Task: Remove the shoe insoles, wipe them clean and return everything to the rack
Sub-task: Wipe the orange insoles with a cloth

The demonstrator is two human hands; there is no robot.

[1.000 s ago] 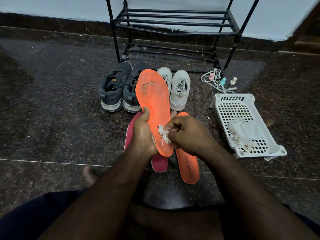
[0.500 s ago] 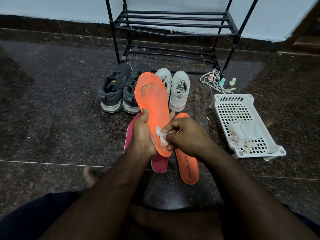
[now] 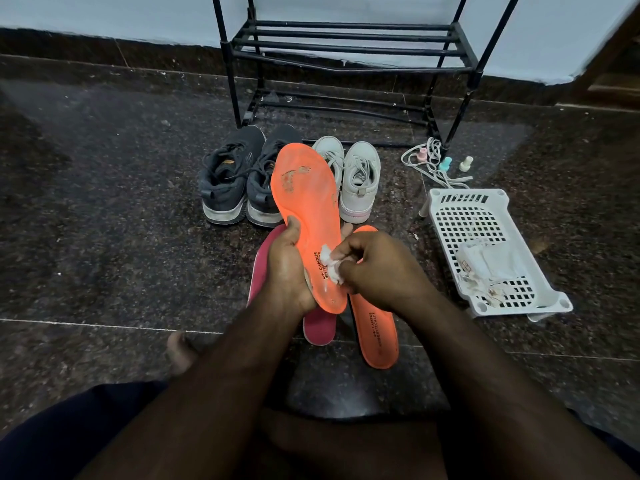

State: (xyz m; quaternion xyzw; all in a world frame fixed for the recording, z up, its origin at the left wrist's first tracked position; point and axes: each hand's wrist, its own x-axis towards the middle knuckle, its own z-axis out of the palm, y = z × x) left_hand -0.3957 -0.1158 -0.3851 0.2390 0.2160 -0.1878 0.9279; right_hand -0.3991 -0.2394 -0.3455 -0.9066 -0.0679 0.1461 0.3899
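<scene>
My left hand (image 3: 287, 268) grips an orange insole (image 3: 308, 202) by its heel half and holds it up, toe pointing away. Worn, dirty patches show near its toe. My right hand (image 3: 377, 268) pinches a small white wipe (image 3: 330, 266) against the insole's heel area. On the floor beneath lie a second orange insole (image 3: 375, 334) and a pink insole (image 3: 318, 327), partly hidden by my hands. A pair of dark grey sneakers (image 3: 239, 178) and a pair of white sneakers (image 3: 358, 178) stand side by side in front of the black shoe rack (image 3: 349, 46).
A white perforated plastic basket (image 3: 485, 216) holding wipes and crumpled paper sits on the floor to the right. Loose laces (image 3: 427, 161) and three small bottles (image 3: 445, 164) lie by the rack's right leg. My bare foot (image 3: 180, 351) rests at lower left on the dark speckled floor.
My right hand has slid the wipe a little along the heel part of the orange insole. The insole sits slightly lower and closer in my left hand.
</scene>
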